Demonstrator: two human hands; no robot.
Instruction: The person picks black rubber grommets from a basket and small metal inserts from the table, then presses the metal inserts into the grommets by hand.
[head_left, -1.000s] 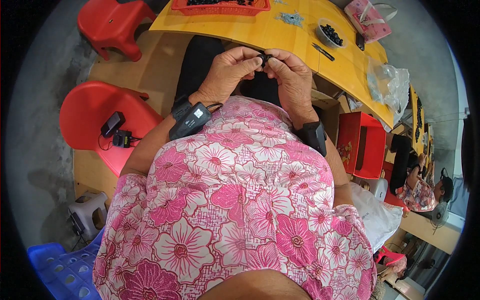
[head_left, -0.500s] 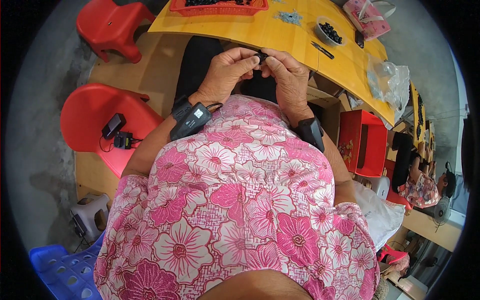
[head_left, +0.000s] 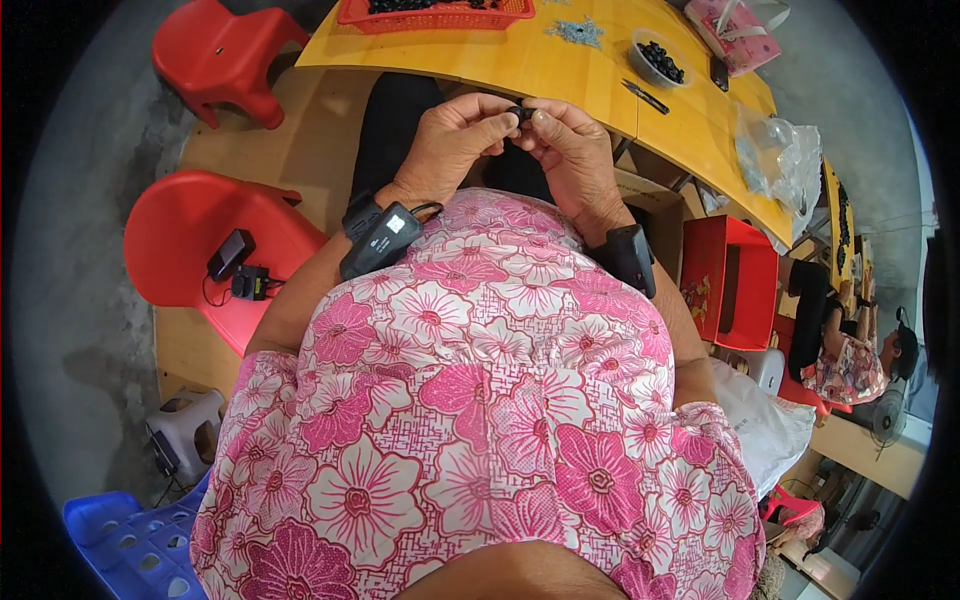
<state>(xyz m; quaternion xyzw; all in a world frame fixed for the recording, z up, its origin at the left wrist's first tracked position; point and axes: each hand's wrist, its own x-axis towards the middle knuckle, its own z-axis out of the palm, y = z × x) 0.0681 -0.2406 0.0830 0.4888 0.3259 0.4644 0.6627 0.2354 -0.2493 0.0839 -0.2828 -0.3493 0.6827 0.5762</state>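
Between my fingertips, just in front of the table's near edge, is a small black rounded part; its exact kind is too small to make out. My left hand pinches it from one side with thumb and forefinger. From the other side my right hand grips it the same way, its thumb pressed near the top. Fingers cover most of the part. Similar-looking small black pieces fill a clear round bowl on the yellow table, and more lie in a red plastic basket at the far side.
On the table are a pile of small silvery pieces, black tweezer-like tool, a pink bag and a clear plastic bag. A red box stands at right. Red chairs stand at left. Another person sits far right.
My right hand has shifted and turned slightly, its wrist moving a little to the right. Both hands still hold the small black part at nearly the same place.
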